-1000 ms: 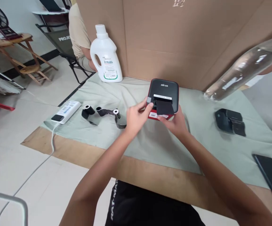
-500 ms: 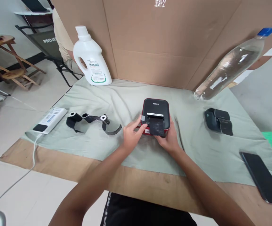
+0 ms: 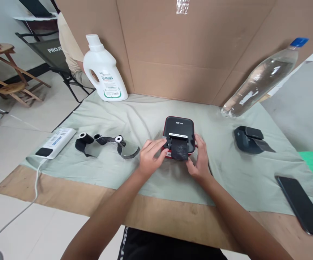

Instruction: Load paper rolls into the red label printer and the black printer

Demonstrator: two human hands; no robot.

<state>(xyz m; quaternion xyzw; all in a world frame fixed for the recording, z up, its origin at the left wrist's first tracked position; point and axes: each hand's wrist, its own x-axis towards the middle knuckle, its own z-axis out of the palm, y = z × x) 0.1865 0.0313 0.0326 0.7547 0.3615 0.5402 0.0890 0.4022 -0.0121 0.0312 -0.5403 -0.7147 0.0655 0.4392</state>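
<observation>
A small black-and-red portable printer [image 3: 178,127] lies flat on the cloth in front of me, a short strip of black paper [image 3: 179,149] sticking out of its front slot. My left hand [image 3: 151,157] is at its front left corner, fingers stretched out and thumb apart, the fingertips at the edge by the small buttons. Along the right side, my right hand [image 3: 200,159] steadies the printer, with fingers against the edge and the thumb by the front corner. To the left, several small rolls of black paper [image 3: 85,138] lie partly unrolled.
A white power bank [image 3: 57,142] with a cable is at left. Behind stand a white detergent bottle [image 3: 106,72], a cardboard panel [image 3: 178,65] and a leaning clear bottle [image 3: 262,79]. At right lie a second dark device [image 3: 248,139] and a phone [image 3: 301,204]. A person sits behind the panel.
My left fingers have straightened and loosened at the printer's corner. My right hand has shifted slightly outward, its fingers now showing along the side. The printer stays on the cloth.
</observation>
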